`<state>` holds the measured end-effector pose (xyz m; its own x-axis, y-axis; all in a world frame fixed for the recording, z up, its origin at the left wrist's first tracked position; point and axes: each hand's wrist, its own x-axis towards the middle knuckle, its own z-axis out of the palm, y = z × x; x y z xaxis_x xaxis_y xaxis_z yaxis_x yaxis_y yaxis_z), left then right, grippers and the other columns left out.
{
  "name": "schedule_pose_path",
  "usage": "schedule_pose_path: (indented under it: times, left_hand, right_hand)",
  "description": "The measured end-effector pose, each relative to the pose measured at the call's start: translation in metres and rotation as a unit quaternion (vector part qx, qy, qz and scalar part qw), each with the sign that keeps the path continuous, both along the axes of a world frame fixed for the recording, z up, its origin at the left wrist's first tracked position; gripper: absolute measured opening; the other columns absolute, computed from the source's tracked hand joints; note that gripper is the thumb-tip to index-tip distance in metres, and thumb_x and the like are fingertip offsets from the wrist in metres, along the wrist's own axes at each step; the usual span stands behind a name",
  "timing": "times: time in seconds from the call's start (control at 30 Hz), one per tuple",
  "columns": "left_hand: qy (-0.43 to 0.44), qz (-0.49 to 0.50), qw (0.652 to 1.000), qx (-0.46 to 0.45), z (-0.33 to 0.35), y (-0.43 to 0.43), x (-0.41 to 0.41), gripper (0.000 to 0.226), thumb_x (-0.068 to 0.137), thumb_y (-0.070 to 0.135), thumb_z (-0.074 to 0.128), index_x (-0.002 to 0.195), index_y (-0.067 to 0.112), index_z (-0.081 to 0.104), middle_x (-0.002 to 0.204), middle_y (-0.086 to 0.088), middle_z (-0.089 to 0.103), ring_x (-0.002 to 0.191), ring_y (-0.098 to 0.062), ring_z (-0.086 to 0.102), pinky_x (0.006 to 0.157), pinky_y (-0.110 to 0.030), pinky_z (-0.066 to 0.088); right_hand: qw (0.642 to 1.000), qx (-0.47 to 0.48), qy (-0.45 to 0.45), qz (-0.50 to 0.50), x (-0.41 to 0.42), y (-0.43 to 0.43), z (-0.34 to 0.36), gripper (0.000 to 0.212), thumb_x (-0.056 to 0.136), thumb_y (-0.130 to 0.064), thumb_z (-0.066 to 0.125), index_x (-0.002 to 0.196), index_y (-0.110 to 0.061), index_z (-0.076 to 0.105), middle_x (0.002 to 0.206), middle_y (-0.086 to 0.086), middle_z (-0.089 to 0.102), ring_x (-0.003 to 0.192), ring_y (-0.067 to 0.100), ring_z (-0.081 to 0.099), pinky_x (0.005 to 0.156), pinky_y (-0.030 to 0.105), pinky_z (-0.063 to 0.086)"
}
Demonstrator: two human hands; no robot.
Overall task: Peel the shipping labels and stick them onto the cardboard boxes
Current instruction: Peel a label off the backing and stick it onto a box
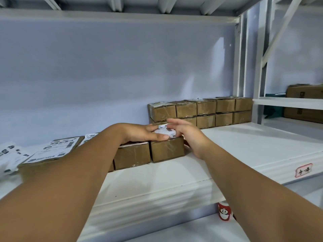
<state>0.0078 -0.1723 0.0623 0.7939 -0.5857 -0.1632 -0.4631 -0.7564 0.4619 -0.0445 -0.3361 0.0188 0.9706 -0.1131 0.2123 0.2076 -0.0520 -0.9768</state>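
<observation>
On the white shelf (227, 145), 2 rows of taped boxes (206, 110) are sitting stacked against the back wall, and a flat carton (52, 149) bearing a printed sheet is lying at the left. Nearer, a small cardboard box (167, 151) is standing just beside its twin (132, 157), and the sticking step is being done on it: the shipping label (165, 131) is lying on its top face. The left hand (139, 133) is lying flat, fingers straight, pressing the label's near edge and gripping nothing. The right hand (185, 133) is hovering at the label's right edge, fingers loose and spread; whether they are touching paper is hard to tell. Next, I judge, a firm smoothing stroke is needed to seat the edges.
</observation>
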Motion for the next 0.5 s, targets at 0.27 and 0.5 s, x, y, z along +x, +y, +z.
schedule_pose_path:
  times: [0.27, 0.5]
  left_hand:
    - [-0.035, -0.026, 0.999, 0.019, -0.003, 0.000, -0.003, 0.095, 0.068, 0.073, 0.052, 0.148, 0.034, 0.018, 0.156, 0.015, 0.010, 0.142, -0.004, 0.008, 0.115, -0.031, 0.005]
    - [-0.075, -0.030, 0.997, 0.009, -0.008, 0.000, -0.006, 0.075, 0.078, 0.074, 0.041, 0.144, 0.042, 0.025, 0.153, 0.018, 0.017, 0.142, -0.002, 0.010, 0.116, -0.031, 0.005]
  right_hand:
    - [1.000, -0.011, 0.011, -0.027, 0.019, -0.001, 0.000, 0.030, 0.086, 0.001, 0.050, 0.100, -0.021, 0.065, 0.117, 0.007, 0.067, 0.099, 0.018, 0.062, 0.092, 0.033, 0.050]
    - [0.998, -0.013, 0.050, 0.029, 0.047, -0.009, 0.002, 0.048, 0.086, 0.004, 0.049, 0.129, -0.018, 0.052, 0.139, -0.002, 0.052, 0.124, 0.018, 0.052, 0.111, 0.037, 0.037]
